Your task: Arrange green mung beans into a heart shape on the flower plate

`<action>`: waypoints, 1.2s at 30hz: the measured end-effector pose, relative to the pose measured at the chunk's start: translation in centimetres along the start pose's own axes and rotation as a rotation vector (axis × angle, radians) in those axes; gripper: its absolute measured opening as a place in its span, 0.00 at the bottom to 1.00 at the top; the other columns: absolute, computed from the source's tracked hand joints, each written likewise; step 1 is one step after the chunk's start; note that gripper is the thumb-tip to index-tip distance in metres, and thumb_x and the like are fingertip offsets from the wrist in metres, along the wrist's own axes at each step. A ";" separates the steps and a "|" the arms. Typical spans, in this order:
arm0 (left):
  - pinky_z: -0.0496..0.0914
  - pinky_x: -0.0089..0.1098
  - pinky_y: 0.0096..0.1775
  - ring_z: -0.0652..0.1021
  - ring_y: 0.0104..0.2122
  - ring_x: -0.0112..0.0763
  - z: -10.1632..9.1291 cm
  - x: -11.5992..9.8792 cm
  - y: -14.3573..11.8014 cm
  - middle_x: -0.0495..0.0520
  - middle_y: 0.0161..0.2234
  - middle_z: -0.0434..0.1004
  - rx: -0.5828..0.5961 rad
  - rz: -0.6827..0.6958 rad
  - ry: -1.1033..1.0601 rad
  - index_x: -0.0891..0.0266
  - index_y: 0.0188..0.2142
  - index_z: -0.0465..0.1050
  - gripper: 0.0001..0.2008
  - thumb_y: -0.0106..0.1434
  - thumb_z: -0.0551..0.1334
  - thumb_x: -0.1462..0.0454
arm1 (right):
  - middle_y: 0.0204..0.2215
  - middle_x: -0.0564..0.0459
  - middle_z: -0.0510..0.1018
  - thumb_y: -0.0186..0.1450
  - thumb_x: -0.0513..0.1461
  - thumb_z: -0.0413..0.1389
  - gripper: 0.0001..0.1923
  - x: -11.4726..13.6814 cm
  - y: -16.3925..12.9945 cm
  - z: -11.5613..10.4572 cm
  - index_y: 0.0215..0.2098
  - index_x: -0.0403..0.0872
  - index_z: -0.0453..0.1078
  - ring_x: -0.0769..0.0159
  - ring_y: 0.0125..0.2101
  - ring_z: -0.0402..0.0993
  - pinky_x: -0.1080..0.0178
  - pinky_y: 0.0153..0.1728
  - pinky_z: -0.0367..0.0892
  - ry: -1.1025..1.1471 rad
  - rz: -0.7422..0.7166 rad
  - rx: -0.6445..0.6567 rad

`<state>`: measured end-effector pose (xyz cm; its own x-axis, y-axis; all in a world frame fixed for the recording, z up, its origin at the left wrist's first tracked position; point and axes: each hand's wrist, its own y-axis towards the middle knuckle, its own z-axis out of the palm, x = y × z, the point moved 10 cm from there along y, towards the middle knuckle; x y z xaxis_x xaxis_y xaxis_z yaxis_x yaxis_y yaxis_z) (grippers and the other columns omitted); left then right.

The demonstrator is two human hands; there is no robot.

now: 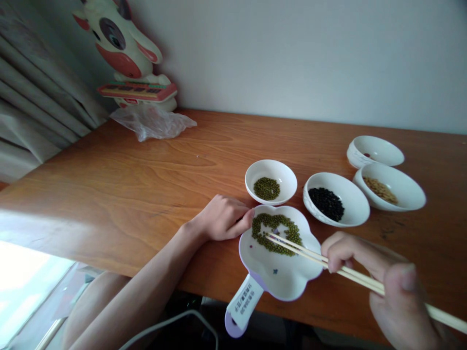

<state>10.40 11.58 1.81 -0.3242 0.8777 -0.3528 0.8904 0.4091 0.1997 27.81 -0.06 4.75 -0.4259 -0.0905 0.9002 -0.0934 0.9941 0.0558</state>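
Observation:
My right hand [379,287] grips a pair of wooden chopsticks [314,255]; their tips rest among the green mung beans [272,228] in a white flower-shaped dish [284,279] with a purple handle. My left hand [224,218] lies on the table with its fingertips touching that dish's left rim. Behind the dish stands a small white bowl [270,181] with more green beans.
A bowl of black beans [335,199], a bowl of tan grains [388,187] and a nearly bare bowl [375,150] stand at the right. A cow-shaped toy [127,53] and a clear plastic bag [153,121] sit at the back left. Wooden table edge [109,257] runs near me.

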 end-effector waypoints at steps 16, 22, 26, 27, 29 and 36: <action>0.60 0.30 0.29 0.72 0.25 0.26 0.1 0.2 0.0 0.51 0.25 0.73 0.007 -0.007 0.000 0.63 0.25 0.65 0.23 0.76 0.46 0.59 | 0.27 0.47 0.77 0.70 0.62 0.30 0.40 0.6 -0.9 -3.4 0.24 0.51 0.73 0.53 0.30 0.75 0.53 0.32 0.67 -0.030 -0.117 -0.305; 0.61 0.30 0.29 0.72 0.25 0.27 0.2 0.2 0.0 0.52 0.26 0.74 0.010 -0.012 -0.029 0.62 0.26 0.65 0.22 0.76 0.47 0.60 | 0.34 0.50 0.78 0.71 0.61 0.26 0.41 3.3 0.8 -5.5 0.29 0.54 0.74 0.51 0.41 0.74 0.49 0.48 0.62 -0.074 -0.153 -0.387; 0.61 0.30 0.29 0.72 0.25 0.26 0.2 0.2 -0.1 0.52 0.25 0.74 0.006 -0.009 -0.038 0.62 0.26 0.66 0.22 0.76 0.48 0.60 | 0.27 0.50 0.74 0.72 0.60 0.26 0.40 5.2 3.2 -6.3 0.25 0.51 0.71 0.54 0.36 0.72 0.51 0.43 0.64 0.065 -0.202 -0.535; 0.61 0.30 0.29 0.72 0.25 0.26 0.2 0.2 -0.1 0.52 0.25 0.73 0.005 -0.011 -0.035 0.62 0.26 0.66 0.22 0.76 0.47 0.60 | 0.27 0.50 0.75 0.72 0.60 0.28 0.39 5.2 3.8 -6.1 0.25 0.51 0.72 0.54 0.37 0.72 0.52 0.41 0.64 0.088 -0.216 -0.537; 0.61 0.30 0.29 0.71 0.25 0.26 0.2 0.2 -0.1 0.51 0.25 0.73 0.007 -0.016 -0.028 0.63 0.26 0.65 0.22 0.76 0.47 0.60 | 0.28 0.50 0.76 0.71 0.63 0.30 0.39 5.1 4.3 -5.7 0.25 0.51 0.72 0.55 0.36 0.72 0.52 0.40 0.63 0.083 -0.229 -0.517; 0.61 0.30 0.29 0.70 0.24 0.26 0.4 0.3 -0.1 0.51 0.24 0.72 0.020 -0.019 -0.024 0.62 0.25 0.64 0.22 0.76 0.47 0.60 | 0.27 0.49 0.77 0.71 0.62 0.27 0.41 4.3 1.9 -4.3 0.25 0.50 0.71 0.57 0.33 0.73 0.56 0.32 0.63 0.012 -0.183 -0.372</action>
<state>10.31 11.70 1.32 -0.3336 0.8633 -0.3787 0.8902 0.4207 0.1748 29.63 1.71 10.56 -0.4217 -0.2690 0.8659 0.1665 0.9158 0.3656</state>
